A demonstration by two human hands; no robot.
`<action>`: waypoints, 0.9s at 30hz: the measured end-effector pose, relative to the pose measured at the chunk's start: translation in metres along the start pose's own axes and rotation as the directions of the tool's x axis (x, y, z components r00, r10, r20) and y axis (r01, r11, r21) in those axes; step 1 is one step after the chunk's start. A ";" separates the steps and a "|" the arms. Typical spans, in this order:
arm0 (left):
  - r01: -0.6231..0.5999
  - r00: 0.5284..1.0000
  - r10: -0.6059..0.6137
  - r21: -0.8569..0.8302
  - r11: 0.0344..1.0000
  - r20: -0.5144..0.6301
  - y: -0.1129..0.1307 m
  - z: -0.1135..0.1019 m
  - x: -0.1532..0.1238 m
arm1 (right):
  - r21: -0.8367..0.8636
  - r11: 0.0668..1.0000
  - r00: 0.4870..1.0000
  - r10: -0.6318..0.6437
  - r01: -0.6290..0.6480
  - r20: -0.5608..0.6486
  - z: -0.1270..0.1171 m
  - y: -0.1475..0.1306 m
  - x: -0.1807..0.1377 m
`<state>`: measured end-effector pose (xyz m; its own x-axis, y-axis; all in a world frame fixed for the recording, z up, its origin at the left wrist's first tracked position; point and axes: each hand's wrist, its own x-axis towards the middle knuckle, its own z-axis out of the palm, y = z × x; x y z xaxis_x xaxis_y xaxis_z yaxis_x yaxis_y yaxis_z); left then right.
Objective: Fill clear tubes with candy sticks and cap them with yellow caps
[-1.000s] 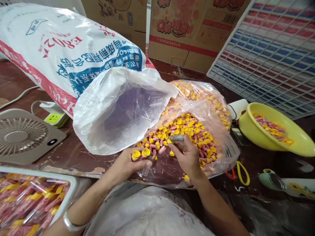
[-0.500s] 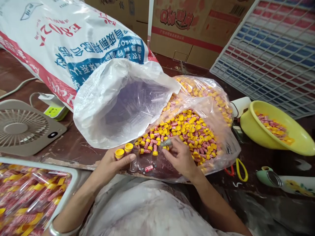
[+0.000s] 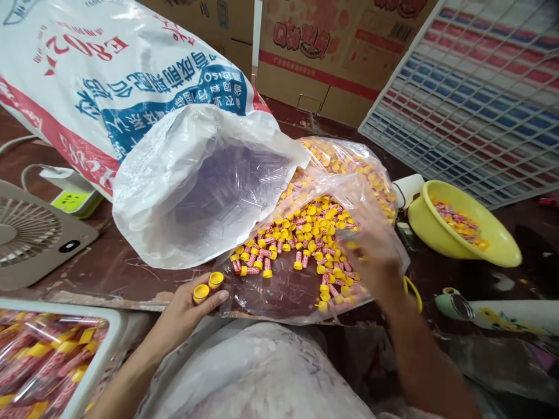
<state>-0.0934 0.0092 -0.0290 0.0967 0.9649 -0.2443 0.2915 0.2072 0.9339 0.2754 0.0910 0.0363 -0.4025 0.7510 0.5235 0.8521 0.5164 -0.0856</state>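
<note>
left hand (image 3: 188, 309) grasps two yellow-capped tubes (image 3: 201, 294); loose yellow-capped pieces (image 3: 312, 224) lie at its two o'clock. the right hand (image 3: 376, 255), nearer three, is motion-blurred, so i cannot tell its fingers' grip.

I face a dark reddish-brown table (image 3: 131, 276), its top scuffed and scratched, its near edge worn to paler patches. At its far side, brown cardboard fills my view: one carton (image 3: 238, 38) to the left, and another (image 3: 323, 64) with red print and a red band, a narrow pale upright strip (image 3: 257, 41) between them. To my right a white wire grid (image 3: 471, 105) slants, red, blue and white stripes showing through. Below the table's near edge, rightward, the light is dim.
</note>
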 end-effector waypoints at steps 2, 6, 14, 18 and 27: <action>0.006 1.000 -0.006 -0.014 1.000 -0.009 0.001 -0.001 -0.001 | -0.302 0.931 0.974 0.162 -0.203 -0.157 -0.041 0.078 0.008; -0.002 0.998 0.000 -0.018 1.000 -0.061 0.004 -0.001 0.000 | -0.513 0.741 0.900 0.371 -0.434 -0.228 -0.111 0.203 0.021; 0.079 0.996 -0.083 -0.176 0.981 -0.014 0.002 0.000 0.000 | -0.090 0.995 0.998 0.047 -0.049 -0.030 -0.041 0.055 0.020; 0.082 0.997 -0.079 -0.202 0.976 0.025 0.009 0.003 -0.001 | 0.046 0.993 0.926 -0.120 0.111 0.358 0.040 -0.040 -0.010; 0.062 0.987 -0.026 -0.226 0.972 0.156 0.023 0.032 0.004 | 0.496 0.850 0.965 0.050 -0.176 0.256 0.040 -0.066 0.001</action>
<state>-0.0561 0.0132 -0.0168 0.2361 0.9221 -0.3067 0.0746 0.2975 0.9518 0.2055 0.0743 0.0085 -0.4317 0.8562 0.2838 0.6294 0.5113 -0.5852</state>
